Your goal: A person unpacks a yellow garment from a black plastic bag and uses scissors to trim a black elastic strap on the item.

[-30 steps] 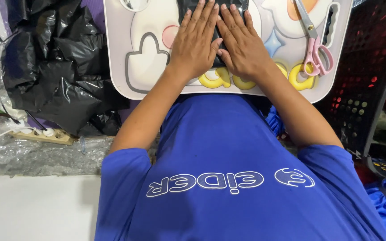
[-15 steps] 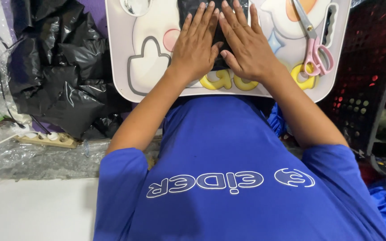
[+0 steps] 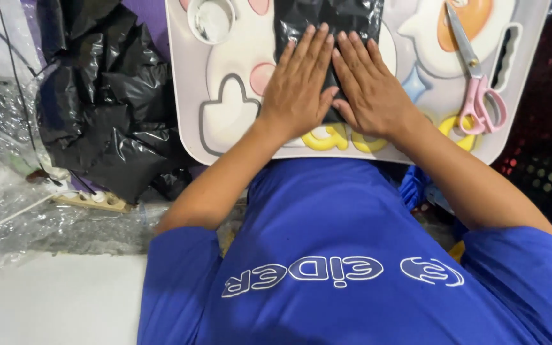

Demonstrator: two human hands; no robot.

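Black plastic packet [image 3: 327, 25] lies flat on white lap tray [image 3: 190, 83] | left hand [image 3: 298, 86] and right hand [image 3: 372, 89] side by side, palms down, fingers straight, pressing on packet | pink scissors [image 3: 477, 89] on tray's right | crumpled black bags [image 3: 110, 102] left of tray

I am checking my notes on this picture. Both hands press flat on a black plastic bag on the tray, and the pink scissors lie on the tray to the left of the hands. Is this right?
Not quite. The head view shows the pink scissors to the right of the hands, not the left. The rest holds: left hand and right hand press flat on the black plastic bag on the tray.
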